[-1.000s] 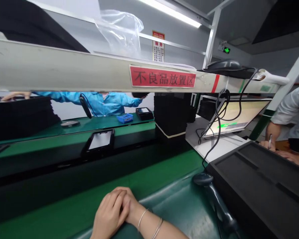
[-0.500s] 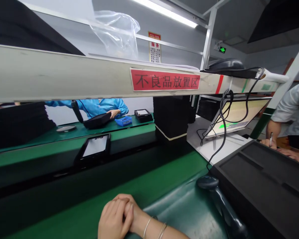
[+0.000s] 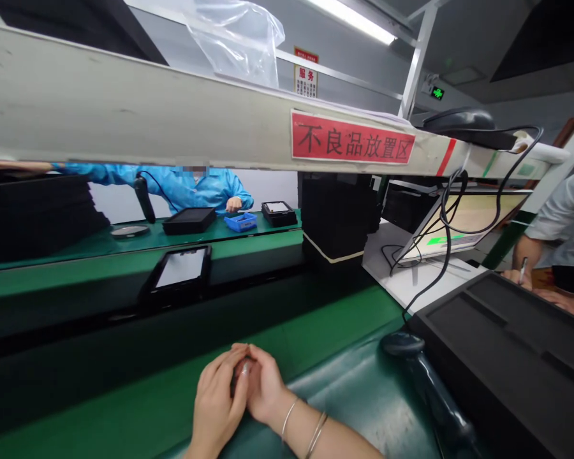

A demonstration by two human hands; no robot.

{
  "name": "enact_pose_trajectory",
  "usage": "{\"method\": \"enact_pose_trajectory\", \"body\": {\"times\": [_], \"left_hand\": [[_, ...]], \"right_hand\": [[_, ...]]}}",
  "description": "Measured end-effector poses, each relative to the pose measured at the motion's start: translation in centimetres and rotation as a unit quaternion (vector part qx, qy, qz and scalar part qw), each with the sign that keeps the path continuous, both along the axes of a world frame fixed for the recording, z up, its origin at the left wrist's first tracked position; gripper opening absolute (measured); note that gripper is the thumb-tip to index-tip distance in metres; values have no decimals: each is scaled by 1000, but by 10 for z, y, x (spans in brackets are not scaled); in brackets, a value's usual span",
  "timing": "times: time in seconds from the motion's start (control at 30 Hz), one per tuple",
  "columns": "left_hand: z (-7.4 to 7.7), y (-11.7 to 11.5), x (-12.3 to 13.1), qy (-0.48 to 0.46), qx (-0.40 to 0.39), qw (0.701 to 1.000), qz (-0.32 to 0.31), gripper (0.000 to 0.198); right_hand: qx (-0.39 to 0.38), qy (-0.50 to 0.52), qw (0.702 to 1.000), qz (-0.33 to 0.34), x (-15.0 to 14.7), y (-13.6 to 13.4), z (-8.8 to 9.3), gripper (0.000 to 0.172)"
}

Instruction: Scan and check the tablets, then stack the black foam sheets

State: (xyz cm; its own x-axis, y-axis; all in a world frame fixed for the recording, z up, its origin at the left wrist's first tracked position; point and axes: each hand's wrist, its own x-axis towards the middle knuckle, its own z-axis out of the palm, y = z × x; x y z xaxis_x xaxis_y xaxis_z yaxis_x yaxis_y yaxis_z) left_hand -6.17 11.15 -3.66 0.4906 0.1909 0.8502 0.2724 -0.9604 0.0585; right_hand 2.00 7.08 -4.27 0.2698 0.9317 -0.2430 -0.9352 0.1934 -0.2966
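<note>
Loosely folded together, my left hand (image 3: 216, 396) and my right hand (image 3: 266, 386) are over the front of the green bench (image 3: 310, 341). The left fingers are closed over the tips of the right fingers, with the left thumb against them. My right hand is turned partly palm-up, its fingers curled inward. No object shows in either hand. Thin bracelets (image 3: 317, 432) circle my right wrist. Nearest on the right lies a dark handheld scanner (image 3: 428, 376), its cable running up to the shelf. Farther off, a black tray with a white panel (image 3: 180, 266) lies on a dark strip.
A white shelf beam (image 3: 172, 118) with a red label crosses in front. A black foam tray (image 3: 516, 344) sits at the right, beside a monitor (image 3: 469, 223). Behind stands a black stack (image 3: 335, 217). A co-worker in blue (image 3: 201, 191) sits opposite; another person's hand (image 3: 519, 277) holds a pen.
My clasped hands have loosened and moved slightly up, showing more of the right palm. The co-worker opposite has set the black tray down and reaches to the stack. The view has shifted.
</note>
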Motion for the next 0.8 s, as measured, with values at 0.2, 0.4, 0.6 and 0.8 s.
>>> {"method": "enact_pose_trajectory", "body": {"times": [0.2, 0.4, 0.6, 0.8], "left_hand": [[-6, -10, 1, -30, -162, 985, -53, 19], [-11, -10, 0, -87, -449, 886, -82, 27], [-1, -10, 0, -101, -501, 854, -97, 31], [0, -9, 0, -103, -510, 847, -110, 27]], "right_hand": [[-10, -1, 1000, -19, 3, -6, 2, 17], [-16, -9, 999, -29, 4, -8, 2, 10], [-20, -16, 999, -25, 3, -7, 0, 12], [-28, -17, 999, -36, 4, -8, 0, 11]]}}
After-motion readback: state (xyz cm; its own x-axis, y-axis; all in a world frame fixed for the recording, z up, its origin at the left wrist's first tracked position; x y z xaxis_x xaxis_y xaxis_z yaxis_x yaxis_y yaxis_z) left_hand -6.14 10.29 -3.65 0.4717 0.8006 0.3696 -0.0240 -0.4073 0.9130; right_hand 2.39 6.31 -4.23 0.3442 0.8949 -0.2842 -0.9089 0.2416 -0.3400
